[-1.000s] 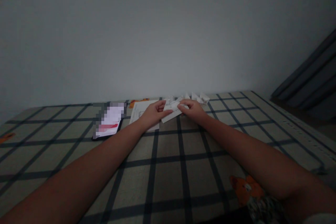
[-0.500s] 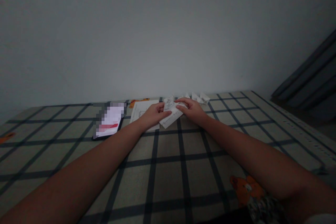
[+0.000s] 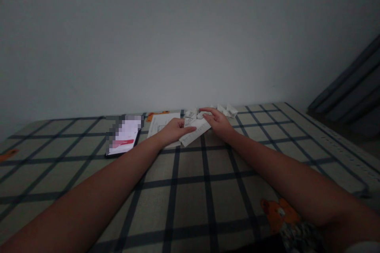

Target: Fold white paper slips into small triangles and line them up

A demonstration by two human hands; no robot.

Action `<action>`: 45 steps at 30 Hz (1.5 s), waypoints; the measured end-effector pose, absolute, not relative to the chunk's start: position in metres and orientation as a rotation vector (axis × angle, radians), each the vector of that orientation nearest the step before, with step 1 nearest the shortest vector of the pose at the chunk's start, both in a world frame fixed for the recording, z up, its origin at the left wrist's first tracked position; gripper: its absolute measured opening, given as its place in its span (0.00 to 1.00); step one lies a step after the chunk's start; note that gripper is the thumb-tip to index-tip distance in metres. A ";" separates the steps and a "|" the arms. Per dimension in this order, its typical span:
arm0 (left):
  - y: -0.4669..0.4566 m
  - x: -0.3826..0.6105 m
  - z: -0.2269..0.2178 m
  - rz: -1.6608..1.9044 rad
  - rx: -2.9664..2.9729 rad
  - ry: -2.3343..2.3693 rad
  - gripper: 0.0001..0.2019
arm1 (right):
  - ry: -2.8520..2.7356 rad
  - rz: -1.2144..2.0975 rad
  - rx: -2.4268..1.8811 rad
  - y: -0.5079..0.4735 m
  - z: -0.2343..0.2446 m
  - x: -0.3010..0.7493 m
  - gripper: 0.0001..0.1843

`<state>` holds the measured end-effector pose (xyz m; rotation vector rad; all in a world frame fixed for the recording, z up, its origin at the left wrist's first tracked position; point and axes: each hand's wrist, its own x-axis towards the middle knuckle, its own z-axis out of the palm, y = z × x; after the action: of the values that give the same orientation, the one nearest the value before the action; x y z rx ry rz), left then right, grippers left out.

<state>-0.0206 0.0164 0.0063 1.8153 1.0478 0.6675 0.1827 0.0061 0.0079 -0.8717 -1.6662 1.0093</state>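
Note:
A partly folded sheet of white paper (image 3: 194, 132) with faint marks is held between my two hands. My left hand (image 3: 175, 130) grips its left side, thumb on top and fingers curled at the edge. On the right end, my right hand (image 3: 218, 121) pinches the paper between thumb and fingers, the index finger stretched over the far edge. Just beyond lie small folded paper pieces (image 3: 231, 111), some partly hidden behind my hands. Flat sheets of paper (image 3: 162, 121) with printed lines lie beneath and beside my left hand.
A phone (image 3: 124, 136) with a lit, blurred screen lies left of the papers. The checked cloth (image 3: 190, 209) covers the surface up to a pale wall (image 3: 190, 39). Grey folded fabric (image 3: 353, 83) hangs at the far right.
The fold in the paper lies flatter and its front flap looks longer. My right hand has shifted slightly, its index finger now more stretched out. The left hand stays nearly in place.

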 end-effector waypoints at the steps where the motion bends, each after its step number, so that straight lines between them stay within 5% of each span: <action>1: 0.017 -0.021 0.006 0.688 1.773 1.036 0.20 | -1.679 1.019 -0.874 0.006 0.008 0.183 0.21; 25: 0.015 -0.023 0.010 0.532 2.019 1.052 0.17 | -2.414 0.704 -1.130 0.001 0.023 0.191 0.15; 45: 0.014 -0.025 0.014 0.513 1.934 1.062 0.17 | -2.418 1.019 -1.048 0.009 0.025 0.202 0.11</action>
<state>-0.0250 0.0143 0.0138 1.9340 1.0624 0.5133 0.2023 0.0089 0.0249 -1.0481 -2.4177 1.0191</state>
